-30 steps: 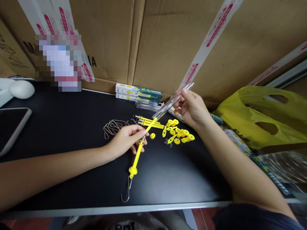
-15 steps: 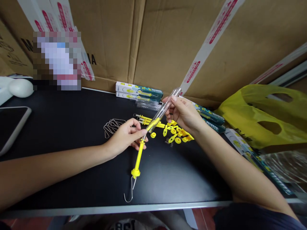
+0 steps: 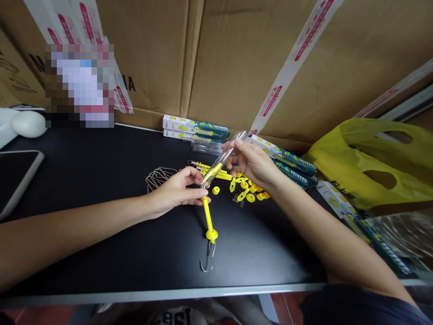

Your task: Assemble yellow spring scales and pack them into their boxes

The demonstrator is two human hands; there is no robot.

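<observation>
My right hand (image 3: 252, 164) is closed round a clear plastic tube (image 3: 225, 155), tilted with its lower end toward my left hand. A yellow piece (image 3: 214, 173) shows inside the tube's lower part. My left hand (image 3: 182, 187) pinches the upper end of a yellow spring scale rod (image 3: 208, 216), right below the tube's mouth. A yellow collar (image 3: 212, 234) sits low on the rod, and a metal hook (image 3: 207, 266) hangs from it over the table. My left fingers partly hide where rod and tube meet. A yellow cap (image 3: 215, 190) lies just right of my left fingers.
Wire hooks (image 3: 158, 178) lie left of my left hand. Yellow parts (image 3: 248, 187) and small springs (image 3: 241, 203) lie below my right hand. Printed boxes (image 3: 196, 128) and clear tubes (image 3: 209, 148) are behind. A yellow bag (image 3: 358, 158) is right, a phone (image 3: 18, 178) left.
The rod's hooked end has swung right and up a little. My right hand and the tube have come slightly down and left, the tube's lower end staying at my left fingers.
</observation>
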